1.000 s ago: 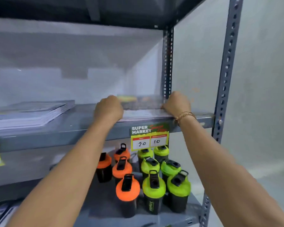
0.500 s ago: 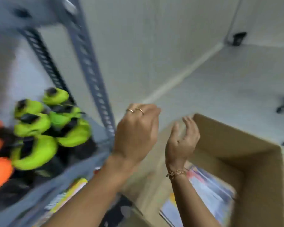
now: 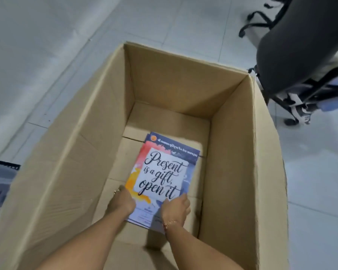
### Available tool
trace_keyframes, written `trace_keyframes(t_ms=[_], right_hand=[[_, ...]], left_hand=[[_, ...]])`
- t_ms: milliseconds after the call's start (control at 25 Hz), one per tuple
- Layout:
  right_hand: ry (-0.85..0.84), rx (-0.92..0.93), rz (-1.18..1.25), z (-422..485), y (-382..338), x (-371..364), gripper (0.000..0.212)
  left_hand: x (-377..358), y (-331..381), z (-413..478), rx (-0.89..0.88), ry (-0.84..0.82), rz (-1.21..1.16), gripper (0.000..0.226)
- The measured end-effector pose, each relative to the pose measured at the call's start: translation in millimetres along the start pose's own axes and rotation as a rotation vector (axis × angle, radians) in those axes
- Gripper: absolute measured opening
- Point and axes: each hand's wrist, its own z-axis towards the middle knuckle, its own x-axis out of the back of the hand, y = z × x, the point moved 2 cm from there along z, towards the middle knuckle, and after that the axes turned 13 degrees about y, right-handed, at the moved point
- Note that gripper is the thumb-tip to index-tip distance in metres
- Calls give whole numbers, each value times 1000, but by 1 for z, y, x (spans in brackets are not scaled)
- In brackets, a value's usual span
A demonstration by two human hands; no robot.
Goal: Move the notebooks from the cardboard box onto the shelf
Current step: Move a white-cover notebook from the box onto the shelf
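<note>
Notebooks [image 3: 162,172]: lying flat on the floor of the box, toward its right half, as a thin stack; the edges of lower copies are peeking out beneath the top one along the upper and near sides. The top cover is showing "Present is a gift, open it" in black script on a white patch, with orange, red and blue washes around it.
Left hand [image 3: 122,201]: reaching down into the box and resting on the stack's near left corner, fingers curled at the edge; a ring is showing on one finger. Whether it is gripping or only touching, I cannot tell.
Right hand [image 3: 176,208]: pressing on the near right part of the cover, fingers bent over the paper, a thin bracelet sitting at the wrist. A firm hold is not visible.
Cardboard box [image 3: 242,152]: standing open on the floor, deep, with tall plain walls surrounding the stack.
Office chair [image 3: 300,45]: standing just beyond the box's far right corner, dark seat and wheeled base showing.
Tiled floor [image 3: 47,45]: spreading pale grey around the box.
</note>
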Motion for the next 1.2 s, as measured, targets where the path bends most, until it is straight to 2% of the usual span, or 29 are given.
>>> trace_keyframes(t_ms=[160,280,400,480,560,640,720,800,880,960,1080,1160,1200], right_hand=[[168,-16,-4,-4,-9,8,35],[232,-1,142,-14,-21,19,31],[292,89,301,-35,-37,39,24],[331,225,451,-62,-56,63,18],[409,437,669,-100,-83,96,17],[546,690,895,-156,-114,137,4],[598,881,1127,-219,-140,180,17],[591,1084,1324,-290,-161,219,26],[511,1287,1426,-366,-180,254,32],[390,1448,1504,-441,-197,282,32],[224,1694,1500,-544,-224,306,22],[94,1875,1295,-597,-252,305,10],[21,1953,1123,-621,-268,302,12]], left_hand=[[11,12,-9,1,125,81,31],[38,15,-24,-54,208,161,35],[93,19,-48,-144,364,158,37],[140,13,-76,-222,498,75,34],[193,-3,-115,-316,722,-44,24],[251,-37,-171,-399,1075,-144,25],[302,-76,-237,-474,1437,-254,35],[351,-123,-309,-514,1742,-361,34],[391,-174,-382,-454,1984,-366,36],[419,-219,-441,-292,2134,-339,36],[453,-273,-492,61,2119,-382,32],[478,-302,-498,255,2018,-332,25],[491,-313,-495,328,1951,-304,24]])
